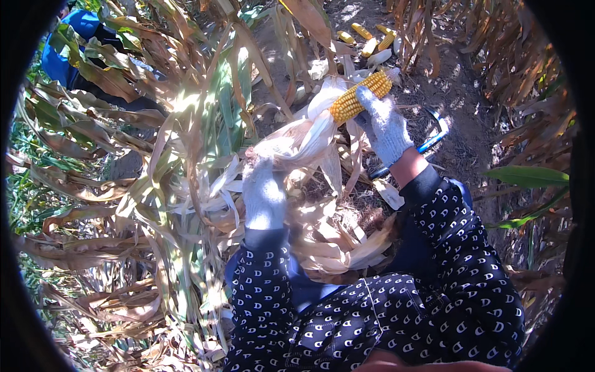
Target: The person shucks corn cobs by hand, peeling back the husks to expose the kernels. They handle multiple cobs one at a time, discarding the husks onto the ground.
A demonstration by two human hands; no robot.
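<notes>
My right hand [382,122], in a pale knit glove, grips a bare yellow corn cob [346,106] whose tip points to the upper right. Pale dry husk leaves [302,139] are peeled back from its lower left end. Around the gathered husk, my left hand [264,193], gloved the same way, is closed; its fingertips are partly hidden. Below and between my hands lies a heap of loose dry husks [344,246]. Right of my right hand, a tool with a curved blue and black handle or frame [434,139] rests on the soil, partly hidden by my wrist.
Several husked cobs [361,31] lie on the soil beyond my hands. Cut and leaning corn stalks [190,186] fill the left side. Dry standing corn [525,69] borders the right. At the upper left, a person in blue [69,46] shows partly behind leaves.
</notes>
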